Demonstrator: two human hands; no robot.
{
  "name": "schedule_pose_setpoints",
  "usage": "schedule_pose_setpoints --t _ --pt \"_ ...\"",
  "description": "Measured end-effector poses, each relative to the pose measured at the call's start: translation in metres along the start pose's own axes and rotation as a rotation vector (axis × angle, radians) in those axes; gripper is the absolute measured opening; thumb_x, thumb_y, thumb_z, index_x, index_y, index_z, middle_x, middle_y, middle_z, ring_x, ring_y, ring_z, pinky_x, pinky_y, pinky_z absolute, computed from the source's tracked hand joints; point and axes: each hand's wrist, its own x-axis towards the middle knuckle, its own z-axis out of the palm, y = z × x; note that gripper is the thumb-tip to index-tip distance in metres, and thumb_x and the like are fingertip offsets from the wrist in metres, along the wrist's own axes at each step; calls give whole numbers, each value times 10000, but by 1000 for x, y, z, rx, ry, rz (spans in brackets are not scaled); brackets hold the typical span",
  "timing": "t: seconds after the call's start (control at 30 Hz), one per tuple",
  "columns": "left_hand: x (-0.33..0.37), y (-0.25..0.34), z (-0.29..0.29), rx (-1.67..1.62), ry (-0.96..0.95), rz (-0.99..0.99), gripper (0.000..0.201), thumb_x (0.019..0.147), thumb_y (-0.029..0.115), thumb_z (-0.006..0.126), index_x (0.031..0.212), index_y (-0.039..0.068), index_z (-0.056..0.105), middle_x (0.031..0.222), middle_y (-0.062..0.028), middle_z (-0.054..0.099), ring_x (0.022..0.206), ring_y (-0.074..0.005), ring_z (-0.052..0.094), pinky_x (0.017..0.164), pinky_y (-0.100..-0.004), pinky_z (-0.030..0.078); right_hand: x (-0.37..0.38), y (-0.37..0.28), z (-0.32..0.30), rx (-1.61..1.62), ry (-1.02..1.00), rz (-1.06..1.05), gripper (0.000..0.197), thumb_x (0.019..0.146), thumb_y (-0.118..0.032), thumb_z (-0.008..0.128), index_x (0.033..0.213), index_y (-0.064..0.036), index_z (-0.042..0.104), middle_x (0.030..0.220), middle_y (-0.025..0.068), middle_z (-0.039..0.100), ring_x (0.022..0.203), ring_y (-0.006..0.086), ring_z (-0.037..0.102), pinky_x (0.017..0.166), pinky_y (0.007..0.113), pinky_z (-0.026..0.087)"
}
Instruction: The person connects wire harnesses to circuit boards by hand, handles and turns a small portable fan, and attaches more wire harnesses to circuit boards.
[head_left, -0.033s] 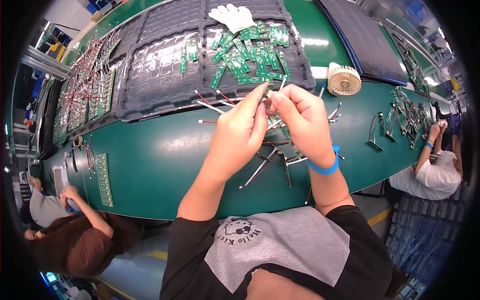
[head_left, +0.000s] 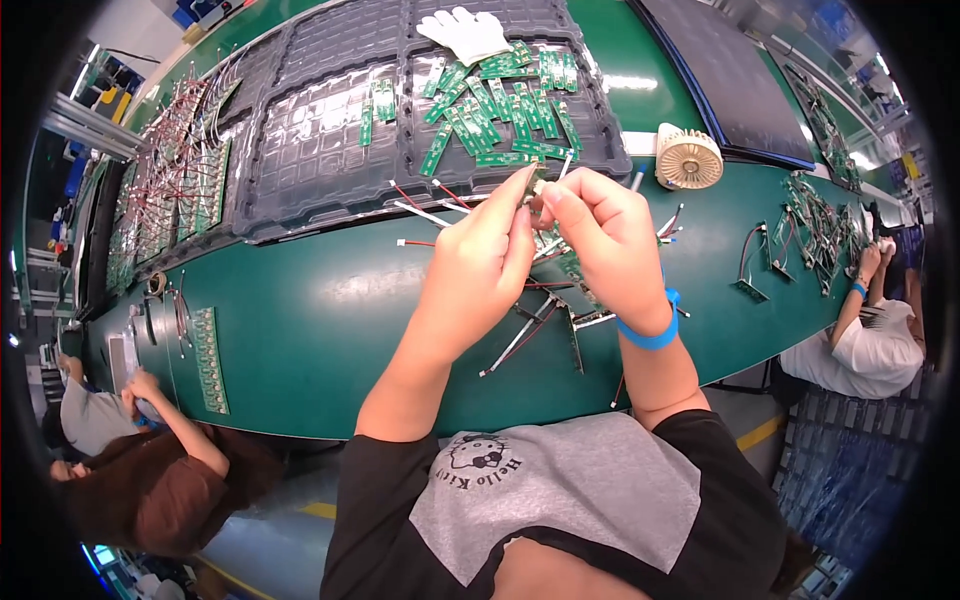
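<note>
My left hand point(head_left: 482, 252) is closed on a narrow circuit board point(head_left: 533, 176), whose upper end shows above the fingertips. Against it, my right hand point(head_left: 608, 232) pinches a small whitish connector point(head_left: 540, 187) between thumb and forefinger. The fingers hide most of both parts. On the green table beneath and around my hands lie several boards with wires point(head_left: 575, 340), partly covered by my right forearm. Loose wire leads with white plugs point(head_left: 415, 243) stick out to the left of my left hand.
Beyond my hands, a black plastic tray point(head_left: 330, 165) bears loose green boards point(head_left: 480, 110) and a white glove point(head_left: 466, 36). A beige fan point(head_left: 688, 160) stands at right, near a pile of wired boards point(head_left: 815, 232). Co-workers sit at left and right; a board panel point(head_left: 209, 360) lies left.
</note>
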Motion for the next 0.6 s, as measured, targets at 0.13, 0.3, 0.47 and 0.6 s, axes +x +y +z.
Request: schedule_pose_setpoints --t 0.13,0.3,0.47,0.6 --pt "-1 -3 2 42 30 58 277 818 35 494 1084 -41 493 815 -198 596 680 -259 623 584 -305 477 -1 -1 1 34 27 17 189 846 -133 504 738 16 550 604 -5 536 549 10 395 459 187 321" --pt "3 -2 0 -56 -53 -39 245 840 42 475 1071 -36 493 801 -152 620 716 -217 638 590 -278 485 0 0 -4 -9 8 -10 188 833 -138 522 740 23 543 610 38 559 517 65 448 459 237 353" --pt "5 -10 -1 -257 35 -114 242 863 31 434 1094 -29 473 831 -103 632 801 -182 631 593 -235 482 -7 -27 -30 -579 80 -32 208 793 -160 552 702 27 544 603 142 537 506 257 503 480 322 385" --pt "9 -7 -8 -333 137 -91 234 866 11 416 1082 -58 470 833 -99 625 826 -184 624 645 -209 470 -8 -33 -39 -833 -91 150 249 795 -210 534 667 1 566 564 152 520 532 298 518 500 365 395"
